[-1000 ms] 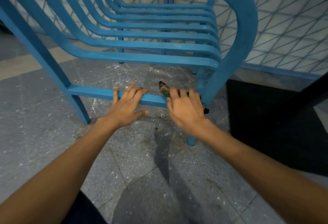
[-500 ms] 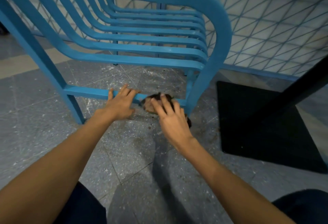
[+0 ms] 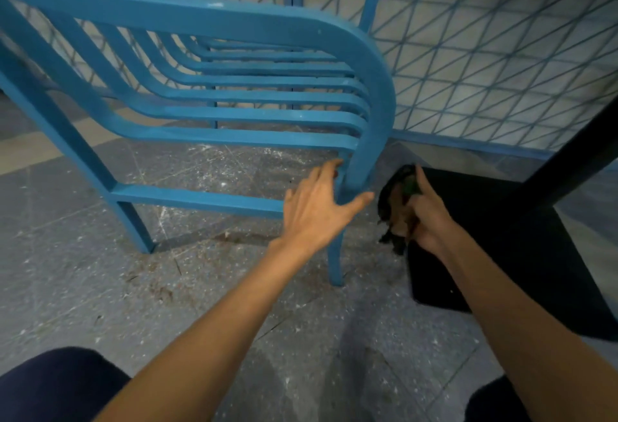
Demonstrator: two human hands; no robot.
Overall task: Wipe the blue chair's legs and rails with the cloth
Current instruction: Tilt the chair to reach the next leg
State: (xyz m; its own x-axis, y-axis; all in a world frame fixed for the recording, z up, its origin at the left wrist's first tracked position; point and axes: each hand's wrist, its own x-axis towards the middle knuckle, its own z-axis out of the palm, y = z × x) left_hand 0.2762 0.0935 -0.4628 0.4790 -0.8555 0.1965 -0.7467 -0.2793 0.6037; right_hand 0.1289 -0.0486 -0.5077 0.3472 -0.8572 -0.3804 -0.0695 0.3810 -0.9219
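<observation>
1. While crouching on grey speckled stone floor (image 3: 100, 288), clasps front leg (image 3: 336, 261) of blue slatted metal chair (image 3: 200, 20) with left hand (image 3: 317, 207), right where low blue side rail (image 3: 200, 199) joins it.
2. Sets thumb on leg's right face and reaches fingers round its far side, slightly spread.
3. Holds dark crumpled cloth (image 3: 393, 207) bunched in right hand (image 3: 428, 217), fingers curled tight around it, loose ends hanging below fist.
4. Carries cloth just right of that leg, close beside left thumb but apart from chair, over near edge of flat black square table base (image 3: 535, 254).
5. Faces chair standing on floor before blue diamond wire mesh panel (image 3: 485, 53), with slanting black post (image 3: 575, 157) rising from base at right.
6. Shows dark-trousered knee (image 3: 57, 385) at bottom left corner.
</observation>
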